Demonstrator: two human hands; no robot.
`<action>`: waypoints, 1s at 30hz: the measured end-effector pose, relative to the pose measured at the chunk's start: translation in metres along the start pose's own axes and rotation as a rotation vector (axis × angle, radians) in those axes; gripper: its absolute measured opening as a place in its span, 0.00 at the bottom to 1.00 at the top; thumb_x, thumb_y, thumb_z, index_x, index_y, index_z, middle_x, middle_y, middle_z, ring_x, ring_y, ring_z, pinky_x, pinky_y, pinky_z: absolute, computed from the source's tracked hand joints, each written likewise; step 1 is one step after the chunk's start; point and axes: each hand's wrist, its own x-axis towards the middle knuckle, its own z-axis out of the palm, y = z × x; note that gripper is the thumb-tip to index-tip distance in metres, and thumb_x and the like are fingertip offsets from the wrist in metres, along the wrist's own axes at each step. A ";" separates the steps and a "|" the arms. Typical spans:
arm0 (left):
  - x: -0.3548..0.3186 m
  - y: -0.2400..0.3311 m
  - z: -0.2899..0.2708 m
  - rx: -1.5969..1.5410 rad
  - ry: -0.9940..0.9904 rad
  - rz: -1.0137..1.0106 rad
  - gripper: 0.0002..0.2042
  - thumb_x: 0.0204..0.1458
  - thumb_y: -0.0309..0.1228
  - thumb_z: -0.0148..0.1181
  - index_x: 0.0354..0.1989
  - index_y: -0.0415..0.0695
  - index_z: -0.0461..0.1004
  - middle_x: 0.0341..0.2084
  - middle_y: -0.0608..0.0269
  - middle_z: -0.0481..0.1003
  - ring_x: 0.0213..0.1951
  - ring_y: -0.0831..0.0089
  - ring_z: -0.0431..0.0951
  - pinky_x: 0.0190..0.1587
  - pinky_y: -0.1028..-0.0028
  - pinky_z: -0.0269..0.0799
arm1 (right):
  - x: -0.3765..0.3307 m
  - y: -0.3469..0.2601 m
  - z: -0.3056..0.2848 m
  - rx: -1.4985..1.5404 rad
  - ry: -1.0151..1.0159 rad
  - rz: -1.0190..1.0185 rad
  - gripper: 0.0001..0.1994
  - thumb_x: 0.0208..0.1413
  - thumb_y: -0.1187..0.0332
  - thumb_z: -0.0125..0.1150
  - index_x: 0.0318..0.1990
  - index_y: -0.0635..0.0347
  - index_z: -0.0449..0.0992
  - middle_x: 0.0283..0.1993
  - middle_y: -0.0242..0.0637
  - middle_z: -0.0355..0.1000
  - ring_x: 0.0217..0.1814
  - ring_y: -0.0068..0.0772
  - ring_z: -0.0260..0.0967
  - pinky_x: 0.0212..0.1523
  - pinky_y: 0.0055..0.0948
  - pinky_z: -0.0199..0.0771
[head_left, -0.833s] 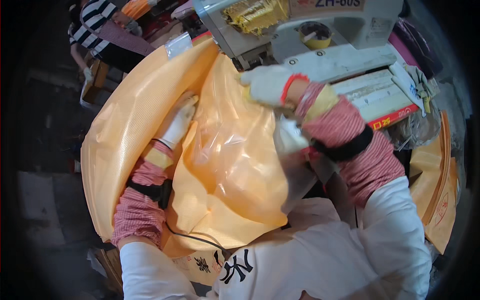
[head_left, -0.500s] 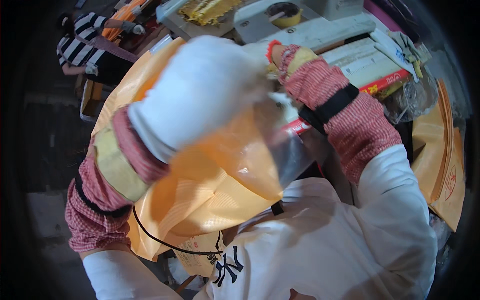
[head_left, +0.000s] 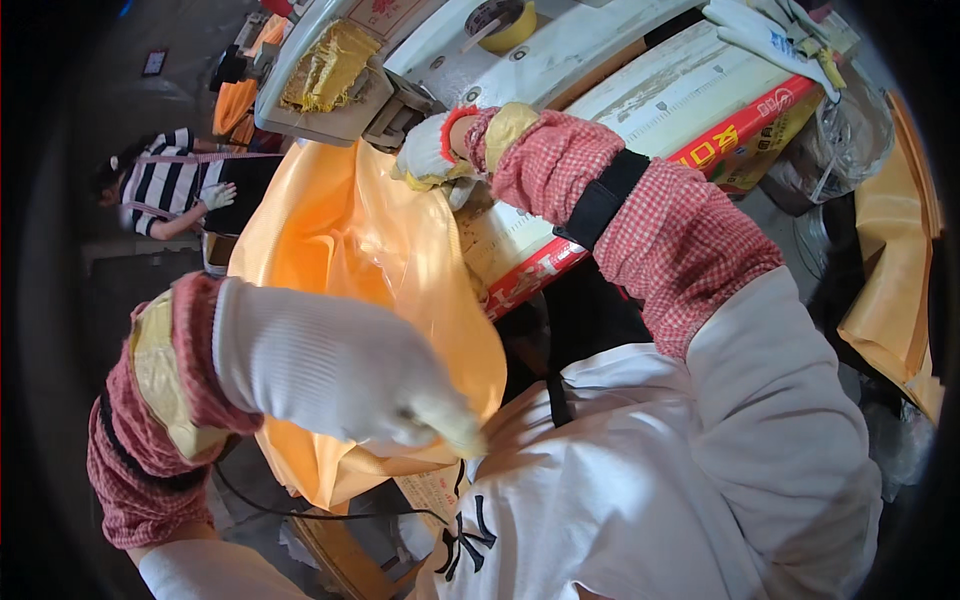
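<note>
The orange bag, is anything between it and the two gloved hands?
Nothing visible. The right hand pinches the top edge of the orange bag beside the white machine, and the left hand grips its near edge, glove against plastic.

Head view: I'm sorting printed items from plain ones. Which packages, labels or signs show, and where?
Red strip with yellow print: along the table's front edge, past the right hand.
Pale label: rectangular, atop the white machine, top centre.
Orange bag: plain, held by the left hand.
</note>
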 end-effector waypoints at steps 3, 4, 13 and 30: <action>0.000 -0.040 0.003 0.269 0.225 -0.058 0.10 0.52 0.29 0.50 0.42 0.47 0.72 0.32 0.60 0.73 0.36 0.65 0.73 0.40 0.72 0.68 | 0.011 0.015 0.006 -0.140 0.026 -0.016 0.26 0.43 0.63 0.49 0.56 0.48 0.64 0.48 0.39 0.69 0.46 0.43 0.68 0.45 0.36 0.67; 0.012 -0.041 0.006 0.590 0.211 -0.322 0.10 0.52 0.32 0.50 0.40 0.44 0.72 0.32 0.58 0.73 0.36 0.63 0.73 0.40 0.71 0.68 | 0.014 0.014 0.007 -0.162 0.028 -0.017 0.26 0.43 0.63 0.49 0.55 0.48 0.65 0.48 0.39 0.70 0.46 0.44 0.68 0.45 0.37 0.68; 0.035 -0.013 0.063 0.124 -0.343 -0.641 0.31 0.40 0.60 0.53 0.25 0.36 0.74 0.25 0.50 0.74 0.30 0.54 0.74 0.36 0.61 0.69 | -0.005 -0.011 0.012 -0.030 0.219 0.060 0.22 0.39 0.65 0.53 0.47 0.57 0.71 0.43 0.45 0.72 0.43 0.48 0.70 0.41 0.39 0.70; 0.057 0.048 0.087 0.203 -0.246 0.023 0.09 0.45 0.34 0.52 0.25 0.41 0.72 0.24 0.57 0.71 0.30 0.60 0.74 0.33 0.68 0.68 | -0.002 -0.081 0.076 0.072 0.390 0.638 0.13 0.51 0.65 0.51 0.42 0.54 0.76 0.39 0.33 0.75 0.39 0.35 0.73 0.34 0.37 0.73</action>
